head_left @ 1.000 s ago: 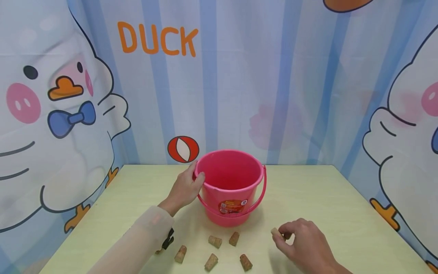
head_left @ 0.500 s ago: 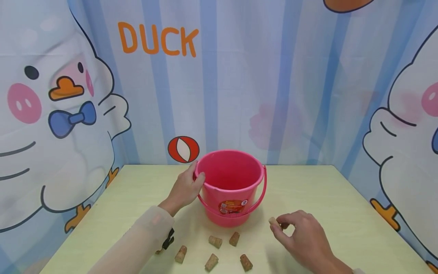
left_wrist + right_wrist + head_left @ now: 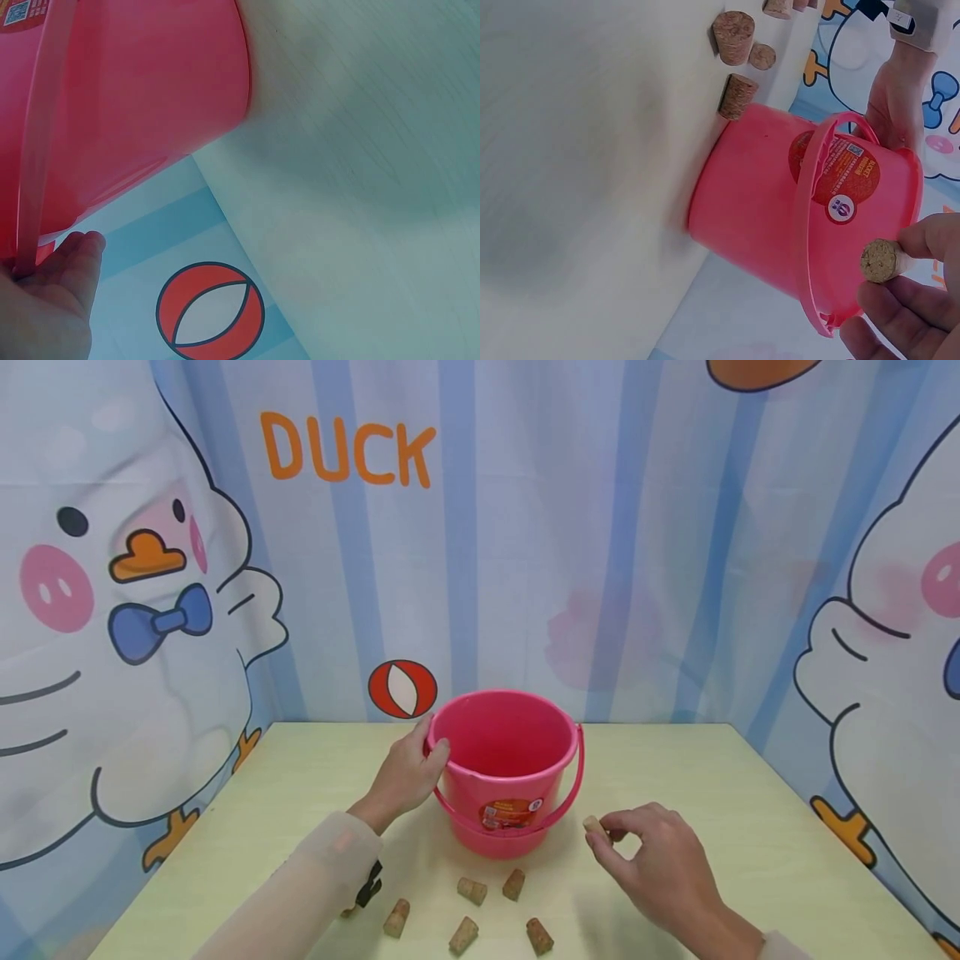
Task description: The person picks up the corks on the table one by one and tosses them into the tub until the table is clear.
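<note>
A pink plastic bucket (image 3: 498, 810) stands upright on the table, its handle hanging down at the front. My left hand (image 3: 403, 775) grips the left side of its rim, thumb in front; in the left wrist view its fingers (image 3: 81, 274) lie against the bucket near the handle joint. Right of the bucket, above the tabletop, my right hand (image 3: 663, 864) pinches a cork stopper (image 3: 591, 823) between thumb and fingers. The right wrist view shows the round end of that cork (image 3: 878, 261). Several more corks lie before the bucket, including a speckled one (image 3: 539, 936). The bucket's bottom is hidden.
The pale yellow table (image 3: 675, 760) ends at a printed duck curtain (image 3: 517, 527) behind and on both sides. A black item (image 3: 368, 887) shows beside my left sleeve (image 3: 300, 885). Next to it, a brown piece is mostly covered by the sleeve.
My right hand has risen away from me and slightly left with the cork, closer to the bucket. The left hand and the bucket have stayed in place.
</note>
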### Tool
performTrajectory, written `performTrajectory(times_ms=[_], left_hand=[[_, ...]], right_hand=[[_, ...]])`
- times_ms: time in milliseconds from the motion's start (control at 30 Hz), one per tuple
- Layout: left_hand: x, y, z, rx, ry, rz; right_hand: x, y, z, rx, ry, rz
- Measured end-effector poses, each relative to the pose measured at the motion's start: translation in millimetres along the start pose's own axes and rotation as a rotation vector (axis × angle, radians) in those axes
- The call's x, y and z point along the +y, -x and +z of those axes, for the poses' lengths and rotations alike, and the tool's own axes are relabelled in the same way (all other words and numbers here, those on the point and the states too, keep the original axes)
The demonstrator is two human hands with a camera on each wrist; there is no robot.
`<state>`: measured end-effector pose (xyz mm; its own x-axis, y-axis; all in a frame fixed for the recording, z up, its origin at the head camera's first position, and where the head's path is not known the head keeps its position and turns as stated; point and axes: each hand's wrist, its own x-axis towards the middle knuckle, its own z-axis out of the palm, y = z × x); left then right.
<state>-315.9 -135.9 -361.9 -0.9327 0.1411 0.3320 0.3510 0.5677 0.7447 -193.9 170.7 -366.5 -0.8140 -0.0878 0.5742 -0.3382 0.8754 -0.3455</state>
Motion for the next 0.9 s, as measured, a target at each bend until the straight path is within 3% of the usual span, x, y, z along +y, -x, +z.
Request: performTrajectory(times_ms=[900], left_hand=[[1.3, 0.8, -0.5, -0.002, 0.006, 0.002]], right_hand=[[-12, -33.0, -6, 0.097, -0.037, -0.079]])
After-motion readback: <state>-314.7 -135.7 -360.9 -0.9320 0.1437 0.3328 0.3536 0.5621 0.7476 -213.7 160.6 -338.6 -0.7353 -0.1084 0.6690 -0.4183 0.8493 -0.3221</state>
